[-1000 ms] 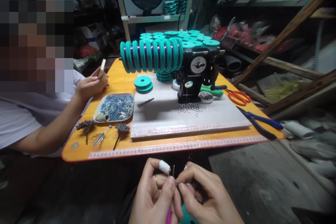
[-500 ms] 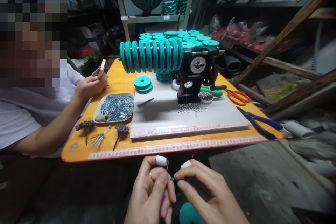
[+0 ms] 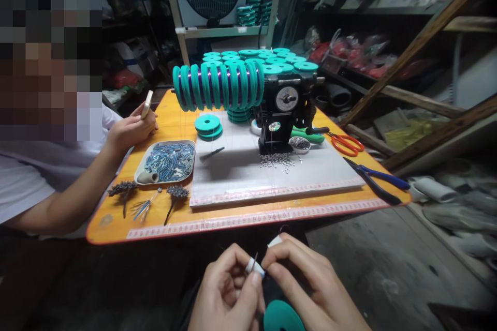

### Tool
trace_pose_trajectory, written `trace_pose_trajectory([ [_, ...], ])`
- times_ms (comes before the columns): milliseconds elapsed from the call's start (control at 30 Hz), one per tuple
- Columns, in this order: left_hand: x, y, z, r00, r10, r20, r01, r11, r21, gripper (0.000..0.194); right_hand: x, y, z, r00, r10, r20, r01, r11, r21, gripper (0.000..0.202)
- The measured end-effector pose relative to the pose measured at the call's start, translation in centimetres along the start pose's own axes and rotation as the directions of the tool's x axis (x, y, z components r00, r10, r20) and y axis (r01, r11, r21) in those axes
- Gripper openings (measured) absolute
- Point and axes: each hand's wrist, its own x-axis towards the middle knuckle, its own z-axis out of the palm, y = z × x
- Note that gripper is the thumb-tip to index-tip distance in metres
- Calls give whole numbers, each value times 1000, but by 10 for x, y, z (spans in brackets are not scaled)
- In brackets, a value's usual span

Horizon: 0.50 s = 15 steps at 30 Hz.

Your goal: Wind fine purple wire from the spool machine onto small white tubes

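Over my lap, just off the table's near edge, my two hands meet at the fingertips. My left hand [image 3: 231, 289] is closed, thumb against a taped index finger, pinching a thin needle-like piece [image 3: 254, 261] that points up. Close against it, my right hand [image 3: 310, 279] is pinched shut, and white tape wraps one of its fingers. A fine dark thread [image 3: 284, 228] loops above that hand. Something tiny and blue shows between the fingertips; its kind I cannot make out. Partly below my right hand is a flat teal spool [image 3: 282, 315].
A black winding machine [image 3: 277, 129] carries a row of teal spools [image 3: 217, 85] on the orange table [image 3: 101, 222]. Around it are a tray of small blue tubes [image 3: 171, 160], silver beads [image 3: 279, 161], orange-handled scissors [image 3: 347, 144] and blue-handled pliers [image 3: 382, 178]. At left a person's hand [image 3: 135, 129] holds a phone.
My left hand has turned and its index finger has curled down, bringing its fingertips up against the right ones. The purple strand below my left hand no longer shows. The view has shifted slightly.
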Motion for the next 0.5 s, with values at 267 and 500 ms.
trace_pose_trajectory([
  [267,-3,5,-3,997,-37,70,49,984,-169,50,-2,-5,1,939,303,164,-340,895,289,23],
  [500,-2,1,-4,993,-46,108,67,977,-203,49,-2,2,5,915,361,180,-404,816,415,30],
])
